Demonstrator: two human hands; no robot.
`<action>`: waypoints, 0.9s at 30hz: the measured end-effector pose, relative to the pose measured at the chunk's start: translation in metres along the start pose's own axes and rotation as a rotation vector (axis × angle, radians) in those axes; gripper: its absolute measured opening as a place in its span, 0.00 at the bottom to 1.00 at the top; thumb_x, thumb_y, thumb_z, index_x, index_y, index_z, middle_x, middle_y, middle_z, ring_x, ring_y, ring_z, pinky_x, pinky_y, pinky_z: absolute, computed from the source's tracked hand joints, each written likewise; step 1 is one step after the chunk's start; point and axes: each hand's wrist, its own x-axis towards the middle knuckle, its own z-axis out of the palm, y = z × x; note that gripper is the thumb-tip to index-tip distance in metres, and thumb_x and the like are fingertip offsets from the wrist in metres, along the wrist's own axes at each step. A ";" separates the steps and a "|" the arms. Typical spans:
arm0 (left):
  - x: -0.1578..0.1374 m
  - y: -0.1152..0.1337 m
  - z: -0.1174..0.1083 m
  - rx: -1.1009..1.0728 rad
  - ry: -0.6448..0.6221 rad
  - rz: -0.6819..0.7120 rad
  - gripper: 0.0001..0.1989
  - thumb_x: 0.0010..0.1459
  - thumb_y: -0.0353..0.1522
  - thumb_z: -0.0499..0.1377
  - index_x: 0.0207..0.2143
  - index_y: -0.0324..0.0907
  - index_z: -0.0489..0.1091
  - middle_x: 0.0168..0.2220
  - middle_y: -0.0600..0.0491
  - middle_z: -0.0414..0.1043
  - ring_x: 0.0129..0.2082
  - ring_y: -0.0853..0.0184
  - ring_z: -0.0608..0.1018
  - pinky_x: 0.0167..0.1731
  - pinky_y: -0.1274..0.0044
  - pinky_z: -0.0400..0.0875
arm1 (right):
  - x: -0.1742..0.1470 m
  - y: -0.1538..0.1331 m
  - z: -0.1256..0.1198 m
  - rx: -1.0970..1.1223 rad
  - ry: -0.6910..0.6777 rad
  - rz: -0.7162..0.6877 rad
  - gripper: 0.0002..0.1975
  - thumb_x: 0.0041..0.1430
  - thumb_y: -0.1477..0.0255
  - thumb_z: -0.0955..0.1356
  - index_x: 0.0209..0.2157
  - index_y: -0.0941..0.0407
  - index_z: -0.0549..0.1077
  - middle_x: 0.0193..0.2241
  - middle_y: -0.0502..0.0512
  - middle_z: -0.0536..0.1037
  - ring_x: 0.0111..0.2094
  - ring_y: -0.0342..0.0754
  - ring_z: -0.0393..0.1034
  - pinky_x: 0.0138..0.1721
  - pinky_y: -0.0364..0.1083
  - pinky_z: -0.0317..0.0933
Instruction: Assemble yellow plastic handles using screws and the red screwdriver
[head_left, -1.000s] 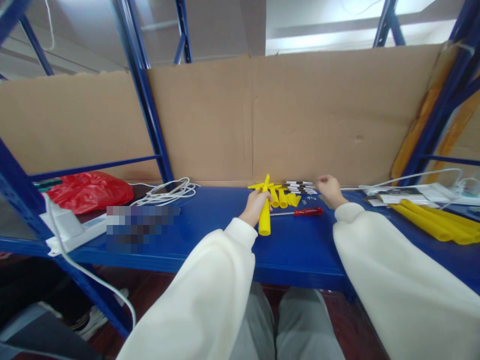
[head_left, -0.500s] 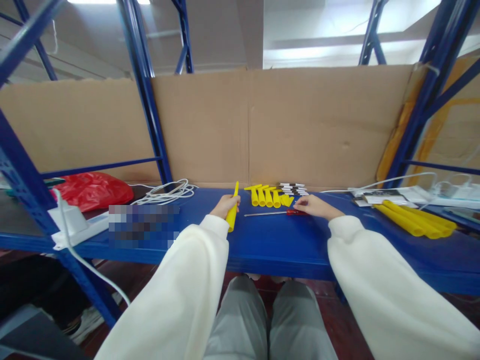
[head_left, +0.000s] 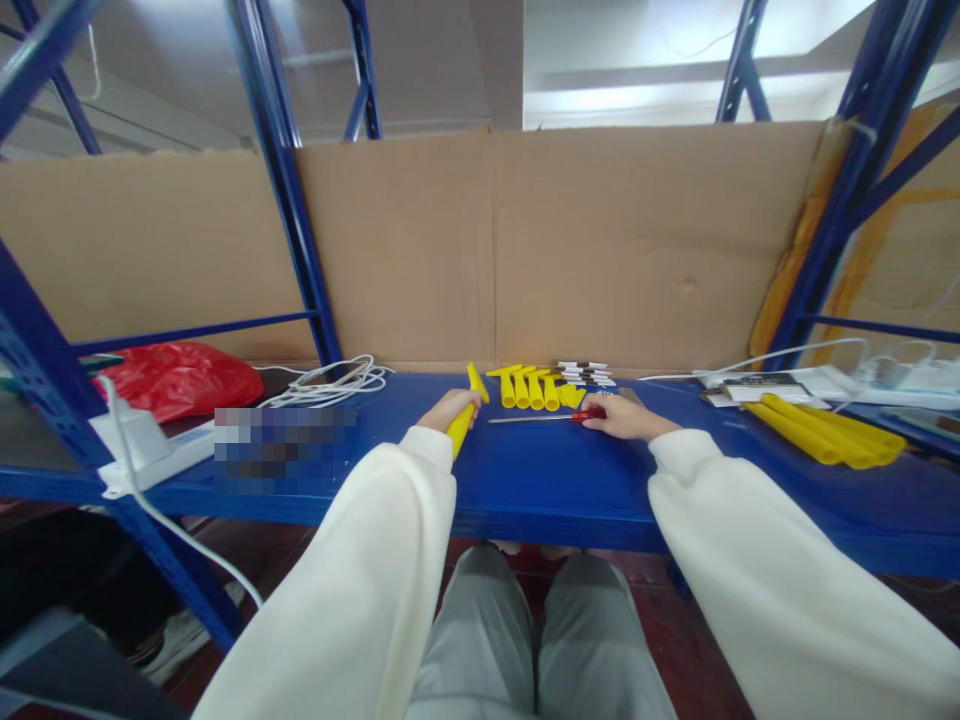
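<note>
In the head view my left hand (head_left: pixel 447 409) is closed around a yellow T-shaped tube piece (head_left: pixel 461 432), its crossbar tilted up past my fingers. My right hand (head_left: pixel 616 414) has its fingers closed on the red handle of a screwdriver (head_left: pixel 534 419), whose long thin shaft lies along the blue surface, pointing left. Just behind the shaft stands a row of several similar yellow T-shaped tube pieces (head_left: pixel 535 392). Small yellow parts (head_left: pixel 571 396) lie at the right end of that row. A stack of black-and-white sticks (head_left: pixel 583 372) is behind them.
Several long yellow tubes (head_left: pixel 821 432) lie at the right on the blue shelf (head_left: pixel 555 490). Coiled white cable (head_left: pixel 337 382), a red plastic bag (head_left: pixel 184 380) and a white power strip (head_left: pixel 161 460) are at the left. Cardboard (head_left: pixel 600 250) walls the back between blue posts.
My left hand has turned the yellow T-shaped tube piece, so its crossbar now shows. My right fingers have moved further around the screwdriver's red handle. The view has shifted slightly.
</note>
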 end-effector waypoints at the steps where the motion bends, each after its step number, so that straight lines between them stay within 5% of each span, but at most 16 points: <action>1: 0.001 0.000 0.000 0.000 -0.007 0.004 0.05 0.42 0.23 0.56 0.20 0.41 0.67 0.11 0.55 0.61 0.11 0.70 0.65 0.12 0.81 0.58 | 0.000 0.001 0.000 -0.026 0.031 -0.011 0.06 0.58 0.71 0.70 0.38 0.54 0.78 0.35 0.56 0.83 0.37 0.51 0.76 0.42 0.47 0.68; 9: 0.002 -0.004 0.001 -0.016 -0.068 0.072 0.05 0.42 0.26 0.53 0.18 0.43 0.61 0.11 0.55 0.60 0.11 0.70 0.63 0.13 0.79 0.57 | 0.004 0.004 0.001 -0.076 0.193 0.026 0.06 0.61 0.70 0.68 0.40 0.54 0.75 0.37 0.57 0.83 0.36 0.51 0.77 0.39 0.46 0.67; 27: -0.001 -0.004 0.005 -0.049 -0.097 0.124 0.05 0.44 0.26 0.52 0.20 0.44 0.59 0.11 0.56 0.59 0.10 0.70 0.62 0.13 0.80 0.56 | 0.005 0.008 0.002 -0.140 0.224 0.100 0.06 0.61 0.71 0.67 0.40 0.53 0.73 0.38 0.57 0.83 0.38 0.52 0.77 0.41 0.48 0.67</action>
